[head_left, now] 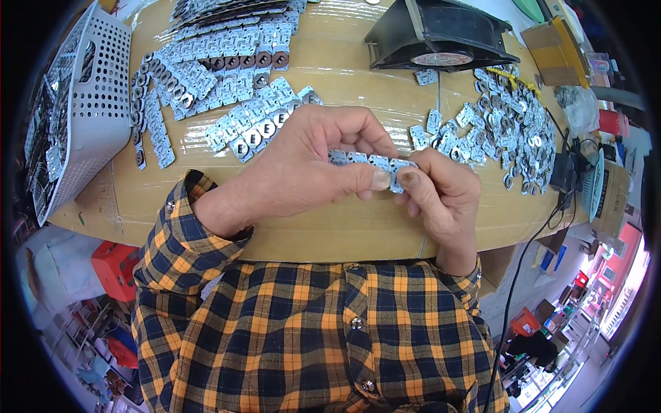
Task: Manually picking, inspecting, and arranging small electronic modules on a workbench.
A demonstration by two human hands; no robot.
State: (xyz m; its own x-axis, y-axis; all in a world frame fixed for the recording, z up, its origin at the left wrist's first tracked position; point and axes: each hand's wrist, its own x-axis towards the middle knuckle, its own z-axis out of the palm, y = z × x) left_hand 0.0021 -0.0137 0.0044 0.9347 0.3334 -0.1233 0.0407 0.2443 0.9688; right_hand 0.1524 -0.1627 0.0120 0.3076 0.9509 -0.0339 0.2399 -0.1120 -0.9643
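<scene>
L hand [303, 162] curled round strip of small metal pcs [359, 158], thumb on it; R hand [444, 193] pinches strip's R end betw. thumb & fingers. Loose pcs pile [513, 124] R of R hand, blk fan [447, 34] beyond.

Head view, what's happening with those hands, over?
Left hand gripping short row of silvery plates; right hand pinching its right end. Black fan beyond, clear of both.

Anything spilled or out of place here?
Nothing clearly spilled or damaged. Mildly odd: the loose metallic parts lie jumbled on the right, while the metallic strips on the left lie mostly in rows. The held strip is partly hidden.
</scene>
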